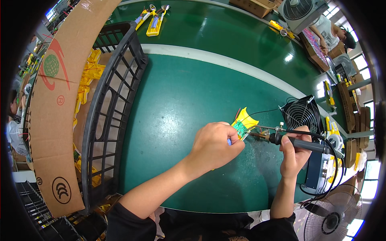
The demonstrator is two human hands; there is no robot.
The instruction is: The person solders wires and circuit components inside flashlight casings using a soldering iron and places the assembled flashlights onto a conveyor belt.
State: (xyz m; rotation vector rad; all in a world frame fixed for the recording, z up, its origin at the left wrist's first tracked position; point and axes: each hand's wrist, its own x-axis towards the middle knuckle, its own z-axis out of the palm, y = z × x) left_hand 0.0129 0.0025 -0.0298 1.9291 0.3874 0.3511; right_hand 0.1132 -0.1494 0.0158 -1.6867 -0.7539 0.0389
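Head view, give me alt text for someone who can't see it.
A person's left hand holds a yellow part with a green circuit board; the right hand holds a soldering iron close to it over a green table. A black crate holding yellow pieces stands left.

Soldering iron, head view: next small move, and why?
Probably bring the soldering iron lightly onto the green circuit board: the right hand points it there, the left hand holds the yellow casing, and contact can't be confirmed from this view.
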